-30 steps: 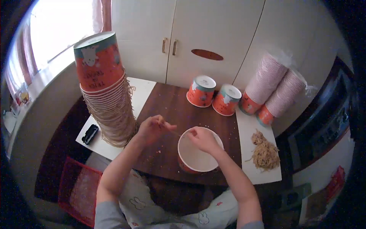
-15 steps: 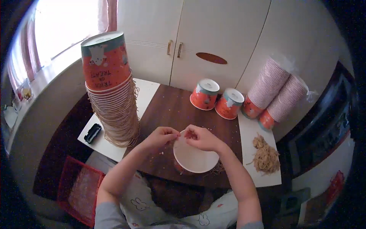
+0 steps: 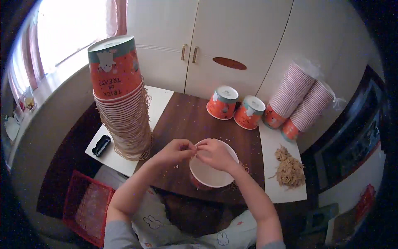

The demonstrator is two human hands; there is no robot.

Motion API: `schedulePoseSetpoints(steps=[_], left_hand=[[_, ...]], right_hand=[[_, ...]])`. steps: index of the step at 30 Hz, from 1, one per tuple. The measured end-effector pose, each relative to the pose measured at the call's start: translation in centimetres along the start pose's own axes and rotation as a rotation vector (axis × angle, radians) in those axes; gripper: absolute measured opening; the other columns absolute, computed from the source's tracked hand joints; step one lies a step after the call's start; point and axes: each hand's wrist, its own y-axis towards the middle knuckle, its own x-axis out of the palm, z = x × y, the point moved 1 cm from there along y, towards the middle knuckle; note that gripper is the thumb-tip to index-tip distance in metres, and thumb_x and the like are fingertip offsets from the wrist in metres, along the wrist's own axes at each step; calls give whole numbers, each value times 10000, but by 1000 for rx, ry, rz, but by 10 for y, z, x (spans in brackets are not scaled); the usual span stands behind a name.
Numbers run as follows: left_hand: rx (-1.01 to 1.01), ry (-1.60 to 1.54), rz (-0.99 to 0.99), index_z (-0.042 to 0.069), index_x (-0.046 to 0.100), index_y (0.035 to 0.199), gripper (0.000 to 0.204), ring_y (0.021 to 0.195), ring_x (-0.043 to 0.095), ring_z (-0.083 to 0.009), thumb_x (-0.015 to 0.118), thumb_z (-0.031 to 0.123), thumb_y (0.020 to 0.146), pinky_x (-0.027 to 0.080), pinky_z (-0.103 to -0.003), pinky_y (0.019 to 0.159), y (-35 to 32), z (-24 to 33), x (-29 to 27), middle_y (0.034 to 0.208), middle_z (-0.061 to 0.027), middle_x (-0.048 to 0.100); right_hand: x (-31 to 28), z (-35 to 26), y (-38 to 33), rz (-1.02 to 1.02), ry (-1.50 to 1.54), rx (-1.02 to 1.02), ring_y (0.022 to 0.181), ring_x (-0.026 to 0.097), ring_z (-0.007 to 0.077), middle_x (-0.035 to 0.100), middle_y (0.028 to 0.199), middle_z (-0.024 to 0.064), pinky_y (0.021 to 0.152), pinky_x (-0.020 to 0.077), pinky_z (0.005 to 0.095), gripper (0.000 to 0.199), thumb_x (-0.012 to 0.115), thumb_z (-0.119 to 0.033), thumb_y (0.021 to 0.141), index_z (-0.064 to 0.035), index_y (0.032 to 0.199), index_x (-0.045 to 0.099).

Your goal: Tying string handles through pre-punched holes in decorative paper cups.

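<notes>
An open paper bucket, white inside and orange-red outside, stands mouth up on the brown table in front of me. At the left part of its rim, my left hand has thumb and fingers pinched together. My right hand reaches over the bucket's mouth, its fingertips closed and meeting those of the left. Whatever lies between the fingers is too small to make out. Some tan cord shows beside the bucket's right side, partly hidden by my right forearm.
A tall stack of nested buckets, tan cords hanging from its rims, rises at the left beside a dark green object. Two upturned buckets stand at the back. Bagged bucket stacks and a cord bundle are right; a red basket is lower left.
My right hand has shifted slightly down and turned further over the bucket's mouth. Its fingertips have come together with those of my left hand, which has barely moved.
</notes>
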Motion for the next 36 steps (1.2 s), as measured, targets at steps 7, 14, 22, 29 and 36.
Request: schedulePoseSetpoints(steps=[7, 14, 22, 29, 36], left_hand=[[88, 19, 12, 39, 544, 802, 116, 609, 477, -52, 562, 149, 770, 390, -196, 539, 0, -3, -4, 711, 6, 544], [-1, 36, 53, 31, 537, 830, 120, 673, 498, -64, 563, 131, 770, 408, -205, 600, -2, -5, -12, 757, -5, 560], [46, 97, 0, 24, 528, 813, 126, 676, 510, -69, 598, 95, 735, 423, -211, 608, -4, -3, -10, 735, -24, 561], [177, 140, 50, 17, 508, 828, 159, 705, 514, -90, 597, 105, 730, 426, -224, 629, 1, -13, -12, 765, -37, 559], [33, -106, 71, 19, 500, 833, 193, 710, 512, -91, 605, 130, 715, 429, -232, 619, -4, -10, -16, 771, -38, 555]], right_hand=[[10, -4, -4, 91, -31, 5, 837, 531, 231, 570, 898, 62, 749, 412, 356, 128, 612, -176, 663, -89, 756, 614], [14, -48, -11, 78, -178, 143, 848, 505, 234, 556, 842, 37, 748, 330, 388, 97, 595, -205, 660, -115, 694, 582], [13, -40, -2, -16, -294, 140, 852, 525, 228, 565, 827, 70, 749, 357, 412, 173, 613, -227, 685, -94, 786, 570], [15, -17, 8, -6, 183, 197, 772, 565, 265, 583, 807, 100, 690, 435, 347, 278, 657, -112, 654, -39, 868, 494], [18, -27, 6, 110, 86, 92, 675, 570, 301, 583, 725, 124, 623, 455, 379, 182, 602, -93, 677, -41, 820, 502]])
